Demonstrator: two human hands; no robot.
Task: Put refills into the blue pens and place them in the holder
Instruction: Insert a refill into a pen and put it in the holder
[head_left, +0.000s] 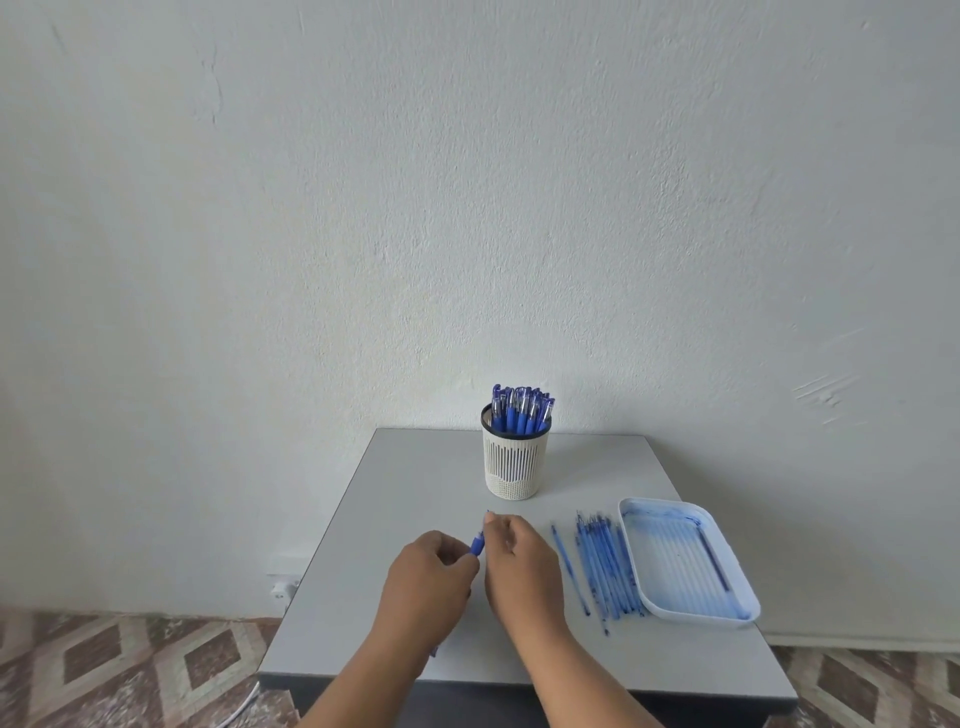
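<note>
A smooth, matte pale-grey desk (415, 493) with rounded corners stands against a rough, chalky white plaster wall (467, 182). At its far middle stands the holder (514, 462), a cream plastic cup with thin vertical slots above, a finely perforated band at its base and a dark rim. It is packed with upright blue pens (521, 410), their clear barrels and glossy blue caps pointing up.

Near the desk's centre the left hand (428, 577) curls its fingers round the lower part of a single pen barrel (477, 546), of which only a short blue grip section shows. The right hand (519, 566) is just beside it, fingers bent and pinching the pen's upper end, where a thin dark tip pokes out above the fingers.

To the right lies a loose bundle of slim translucent refills (605, 564), stained with blue ink, one lying a little apart on the left. Just beside them sits a shallow rounded-rectangular white plastic tray (644, 571), ribbed inside and smeared blue, with one dark refill in it.

The floor (130, 670) has a brown and cream diamond pattern. No writing can be read anywhere.
</note>
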